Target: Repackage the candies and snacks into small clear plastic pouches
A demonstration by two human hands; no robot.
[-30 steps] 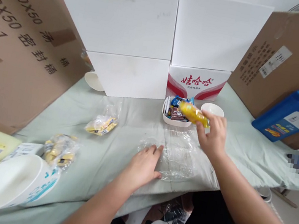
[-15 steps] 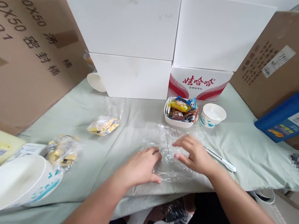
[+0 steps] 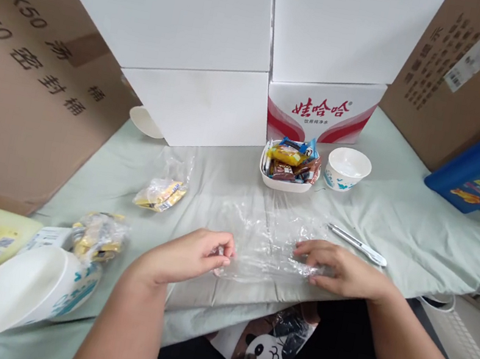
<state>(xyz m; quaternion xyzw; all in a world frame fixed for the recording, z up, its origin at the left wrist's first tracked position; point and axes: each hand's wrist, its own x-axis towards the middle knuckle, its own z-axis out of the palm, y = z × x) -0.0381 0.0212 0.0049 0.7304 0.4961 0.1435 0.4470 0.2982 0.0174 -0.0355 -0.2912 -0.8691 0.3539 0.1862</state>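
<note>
Left hand (image 3: 189,254) fingers pinch left edge of clear plastic bag (image 3: 268,243). Right hand (image 3: 338,270) fingers curl, pressing bag's right edge. Bag lies flat at near bench (image 3: 398,232) edge, both palms down.

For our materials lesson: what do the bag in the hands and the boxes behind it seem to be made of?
Bag: thin clear plastic film, probably; glossy, wrinkled, cloth shows through. Left hand and right hand pinch its ends. Brown box: matte cardboard. White boxes: likely coated cardboard.

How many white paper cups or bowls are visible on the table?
3: a large tipped bowl at lower left, a cup beside the white boxes, a small bowl beside the snack dish. Others may be hidden.
</note>
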